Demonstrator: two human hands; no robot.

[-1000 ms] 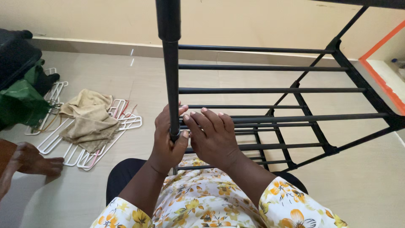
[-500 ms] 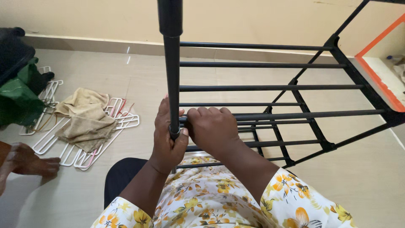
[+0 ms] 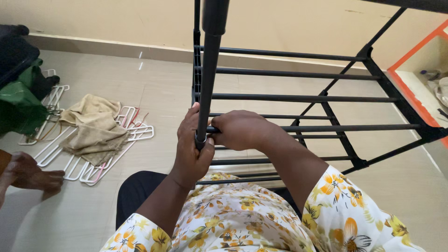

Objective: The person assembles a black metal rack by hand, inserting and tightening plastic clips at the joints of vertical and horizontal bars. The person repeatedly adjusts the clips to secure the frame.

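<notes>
Here the left hand is wrapped around a black upright pole of a black metal rack, fingers curled round the tube near its lower joint, where a pale ring shows at the pole's end. The right hand is closed in a fist on the near end of a horizontal black rod, right where that rod meets the pole, so the two hands sit just beside each other with the pole between them. The pole's long axis runs from the hands up toward the camera and out of the top of the view, tilted slightly right at its upper end. The rod's long axis runs left to right, away from the right hand to the rack's side frame on the right.

Other rods of the rack lie parallel to the held one, some farther off toward the wall and some nearer the person's lap, below the hands. Diagonal side bars cross on the right. The forearms in a yellow-flowered sleeve hide the lowest rods in part.

On the tiled floor to the left, well apart from the hands, lies a heap of white clothes hangers with a beige cloth on top. Farther left sits a green bag beside something black. Another person's foot rests on the floor at the left edge. An orange-edged shelf shows at the far right.
</notes>
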